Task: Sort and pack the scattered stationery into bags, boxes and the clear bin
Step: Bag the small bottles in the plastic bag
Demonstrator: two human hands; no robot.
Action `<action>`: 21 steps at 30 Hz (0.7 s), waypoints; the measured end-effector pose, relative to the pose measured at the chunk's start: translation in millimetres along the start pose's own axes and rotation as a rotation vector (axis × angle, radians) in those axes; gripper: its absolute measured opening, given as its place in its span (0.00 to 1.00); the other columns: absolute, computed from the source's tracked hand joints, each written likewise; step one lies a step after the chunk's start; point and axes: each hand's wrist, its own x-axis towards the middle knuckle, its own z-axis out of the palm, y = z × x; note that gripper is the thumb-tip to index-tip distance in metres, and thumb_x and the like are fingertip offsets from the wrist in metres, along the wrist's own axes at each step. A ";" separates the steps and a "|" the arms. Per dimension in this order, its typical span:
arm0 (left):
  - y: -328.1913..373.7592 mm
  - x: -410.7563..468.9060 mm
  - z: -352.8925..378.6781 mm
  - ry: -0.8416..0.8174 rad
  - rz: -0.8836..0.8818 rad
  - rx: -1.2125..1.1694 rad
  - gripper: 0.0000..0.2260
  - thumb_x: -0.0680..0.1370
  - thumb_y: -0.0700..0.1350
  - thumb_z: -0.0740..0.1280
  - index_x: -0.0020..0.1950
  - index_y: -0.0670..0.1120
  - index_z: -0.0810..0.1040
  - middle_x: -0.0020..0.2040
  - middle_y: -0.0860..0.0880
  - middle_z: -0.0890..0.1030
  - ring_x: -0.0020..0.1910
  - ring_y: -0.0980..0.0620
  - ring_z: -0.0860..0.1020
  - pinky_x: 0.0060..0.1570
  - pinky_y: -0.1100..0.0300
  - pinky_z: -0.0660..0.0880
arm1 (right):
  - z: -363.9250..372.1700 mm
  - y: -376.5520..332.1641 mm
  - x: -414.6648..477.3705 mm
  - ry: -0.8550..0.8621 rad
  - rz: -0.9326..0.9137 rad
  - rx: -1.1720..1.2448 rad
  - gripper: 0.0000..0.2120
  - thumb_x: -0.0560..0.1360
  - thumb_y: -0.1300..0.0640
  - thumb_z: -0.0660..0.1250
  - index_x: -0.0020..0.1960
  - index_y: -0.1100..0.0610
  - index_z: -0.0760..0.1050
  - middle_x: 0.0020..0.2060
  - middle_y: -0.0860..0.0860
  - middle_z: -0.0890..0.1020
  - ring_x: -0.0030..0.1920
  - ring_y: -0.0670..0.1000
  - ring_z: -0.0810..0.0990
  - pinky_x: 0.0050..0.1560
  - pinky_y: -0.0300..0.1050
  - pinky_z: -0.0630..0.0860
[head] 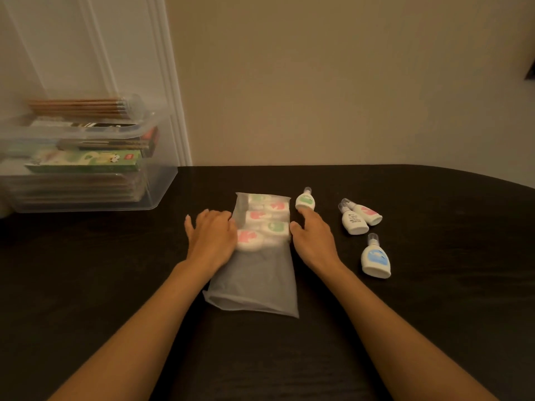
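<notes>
Head view: left hand [212,235] flat on the frosted bag [254,285] mid-worktop [405,328], right hand [312,235] loose-fingered, touching a green bottle [304,201]. Bag looks limp, slippery; bottles light, apt to roll; best pinched at its empty end.

left hand [212,235] flat on bag [254,279] | right hand [314,240] touching green bottle [304,201] | 3 bottles [375,260] right

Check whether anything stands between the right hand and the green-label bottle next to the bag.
Nothing visible does. The right hand has its fingertips at the base of the green-label bottle, just right of the bag.
</notes>
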 end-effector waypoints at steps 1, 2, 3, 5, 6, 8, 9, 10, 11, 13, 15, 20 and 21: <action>-2.5 -6.3 -0.5 0.096 -0.004 0.043 0.15 0.81 0.47 0.53 0.63 0.47 0.72 0.63 0.46 0.72 0.66 0.47 0.66 0.69 0.48 0.53 | -1.4 0.1 -2.0 -0.019 0.005 0.032 0.19 0.79 0.58 0.55 0.69 0.58 0.66 0.68 0.54 0.70 0.66 0.53 0.68 0.61 0.45 0.66; -3.8 -12.1 -1.7 0.155 0.003 0.077 0.13 0.80 0.47 0.54 0.61 0.48 0.73 0.59 0.47 0.74 0.61 0.48 0.68 0.65 0.50 0.57 | -2.5 -1.1 -3.9 -0.037 0.000 0.048 0.18 0.79 0.58 0.55 0.69 0.58 0.67 0.66 0.54 0.71 0.65 0.53 0.69 0.60 0.46 0.66; -3.9 -16.9 -1.9 0.175 0.010 0.092 0.11 0.80 0.46 0.55 0.59 0.48 0.72 0.55 0.48 0.75 0.57 0.48 0.70 0.62 0.52 0.60 | -3.0 -2.9 -5.7 -0.058 -0.010 0.055 0.17 0.79 0.58 0.55 0.67 0.59 0.69 0.65 0.54 0.73 0.63 0.53 0.71 0.59 0.46 0.67; 0.1 -23.4 -2.5 0.159 0.009 0.098 0.09 0.79 0.46 0.56 0.56 0.48 0.72 0.49 0.49 0.75 0.52 0.49 0.71 0.57 0.53 0.61 | -2.5 -6.8 -10.6 -0.107 -0.039 0.051 0.15 0.79 0.58 0.54 0.61 0.62 0.71 0.60 0.54 0.75 0.58 0.54 0.73 0.55 0.49 0.68; 4.2 -24.6 -1.7 0.150 0.005 0.109 0.08 0.79 0.46 0.56 0.55 0.47 0.71 0.47 0.49 0.76 0.51 0.48 0.72 0.56 0.53 0.62 | -2.2 -7.7 -12.2 -0.131 -0.056 0.048 0.14 0.79 0.58 0.54 0.59 0.62 0.72 0.57 0.53 0.76 0.55 0.53 0.74 0.52 0.50 0.68; 12.2 -27.9 1.4 0.148 -0.012 0.140 0.07 0.79 0.46 0.55 0.54 0.46 0.70 0.47 0.48 0.76 0.50 0.48 0.72 0.54 0.53 0.63 | -2.1 -7.9 -15.6 -0.175 -0.071 0.054 0.15 0.80 0.57 0.54 0.63 0.59 0.71 0.57 0.54 0.76 0.57 0.52 0.73 0.53 0.47 0.66; 16.2 -29.1 2.7 0.154 -0.017 0.149 0.07 0.79 0.45 0.55 0.53 0.46 0.70 0.48 0.47 0.77 0.50 0.47 0.72 0.54 0.53 0.63 | -2.9 -7.3 -16.8 -0.186 -0.061 0.066 0.18 0.80 0.56 0.54 0.69 0.58 0.67 0.63 0.54 0.74 0.62 0.52 0.71 0.55 0.44 0.65; 19.4 -29.6 4.4 0.161 -0.019 0.150 0.07 0.79 0.44 0.55 0.53 0.45 0.70 0.48 0.47 0.77 0.50 0.47 0.72 0.54 0.54 0.64 | -3.1 -5.9 -17.2 -0.190 -0.044 0.093 0.21 0.80 0.54 0.55 0.72 0.56 0.63 0.67 0.53 0.71 0.66 0.52 0.68 0.59 0.42 0.64; 22.0 -30.1 5.4 0.173 -0.017 0.137 0.07 0.79 0.44 0.55 0.53 0.45 0.70 0.49 0.46 0.76 0.50 0.47 0.72 0.54 0.54 0.64 | -3.9 -5.0 -18.7 -0.182 -0.035 0.137 0.23 0.79 0.53 0.56 0.73 0.55 0.60 0.69 0.52 0.68 0.68 0.52 0.67 0.61 0.43 0.64; 23.6 -30.7 4.5 0.205 -0.016 0.058 0.07 0.79 0.43 0.56 0.55 0.45 0.69 0.50 0.46 0.75 0.50 0.47 0.73 0.54 0.54 0.65 | -5.3 -3.2 -23.0 -0.154 -0.040 0.204 0.25 0.78 0.52 0.60 0.73 0.53 0.59 0.69 0.51 0.68 0.68 0.51 0.67 0.64 0.44 0.66; 21.9 -32.5 0.5 0.234 -0.021 -0.070 0.07 0.79 0.45 0.56 0.55 0.45 0.68 0.50 0.46 0.74 0.48 0.48 0.74 0.52 0.53 0.68 | -6.4 -0.7 -27.2 -0.135 -0.072 0.186 0.27 0.75 0.51 0.64 0.71 0.53 0.62 0.67 0.50 0.69 0.66 0.50 0.69 0.65 0.47 0.68; 16.0 -34.7 -4.7 -0.062 0.023 -0.170 0.14 0.78 0.57 0.57 0.45 0.47 0.70 0.43 0.49 0.76 0.42 0.49 0.76 0.45 0.52 0.72 | -8.6 3.7 -31.9 -0.078 -0.150 0.017 0.21 0.68 0.51 0.72 0.54 0.50 0.63 0.51 0.46 0.66 0.52 0.45 0.70 0.49 0.38 0.68; 15.9 -34.8 -6.5 -0.155 0.035 -0.214 0.15 0.78 0.59 0.57 0.44 0.48 0.71 0.42 0.49 0.76 0.41 0.49 0.76 0.43 0.53 0.73 | -8.7 4.7 -31.8 -0.063 -0.159 -0.046 0.20 0.68 0.51 0.72 0.52 0.49 0.62 0.49 0.46 0.65 0.49 0.45 0.69 0.46 0.37 0.67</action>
